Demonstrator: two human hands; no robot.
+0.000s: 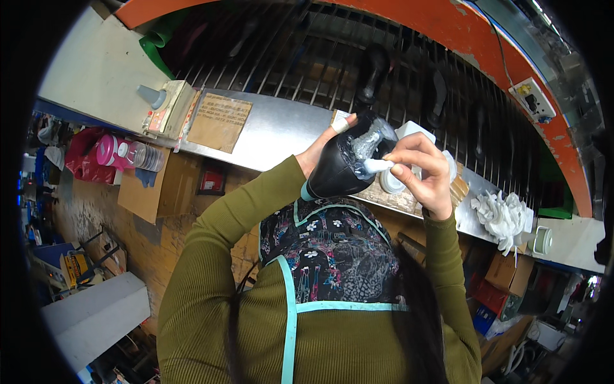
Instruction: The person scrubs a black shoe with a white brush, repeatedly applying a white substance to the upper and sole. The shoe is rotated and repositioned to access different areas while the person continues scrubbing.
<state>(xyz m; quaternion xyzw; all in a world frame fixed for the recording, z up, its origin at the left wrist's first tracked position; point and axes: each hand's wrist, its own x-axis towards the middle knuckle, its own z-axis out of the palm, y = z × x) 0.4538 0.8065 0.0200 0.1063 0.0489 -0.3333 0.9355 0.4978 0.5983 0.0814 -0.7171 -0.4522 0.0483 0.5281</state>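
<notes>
Metal bench (272,125) crosses mid-frame; left hand (314,153) grips black shoe (332,165) at centre, apparently steadying it against the white piece (378,165) pinched in right hand (427,171).

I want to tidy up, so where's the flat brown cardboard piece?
Head view, upper left: the cardboard piece lies on the metal ledge, between the left hand and the grey cone.

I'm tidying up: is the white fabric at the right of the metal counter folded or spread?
Neither: the white fabric is bunched; its crumpled, creased layers show that.
</notes>
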